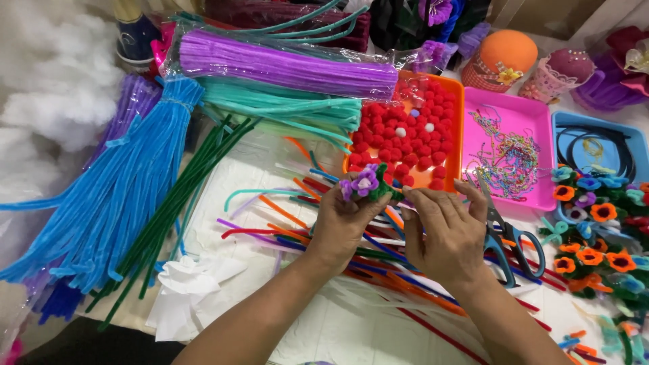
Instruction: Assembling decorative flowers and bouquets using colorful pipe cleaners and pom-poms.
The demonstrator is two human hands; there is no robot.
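Cluttered craft counter (338,324) under a white sheet, covered edge to edge with pipe-cleaner stock. Blue pipe cleaner bundle (115,196) fans out far left, dark green stems (179,203) lying just beside it. Purple pipe cleaner pack (284,67) in clear wrap sits at top, teal pack (284,111) right below it. Orange tray (433,128) of red pompoms sits centre-top, pink tray (541,135) with bead chains to its right, blue tray (635,132) with black cord further right. Finished small flowers (598,236) in orange, purple and teal piled at right edge. Loose mixed-colour pipe cleaners (284,216) are scattered beneath both forearms. Scissors (507,236) with blue-black handles lie just right of the right hand, touching or almost touching it; cannot tell which. Crumpled white tissue (189,284) lower left.

Left hand (345,226) grip is clenched around a small purple flower (365,182) with green wrap; flower sticks up above the fingertips, in front of the orange tray's near edge. Right hand (446,233) grip pinches at the flower's right side, thumb and forefinger closed on the green part; exact strand is too small to tell. Both hands meet at the flower, raised off the counter.
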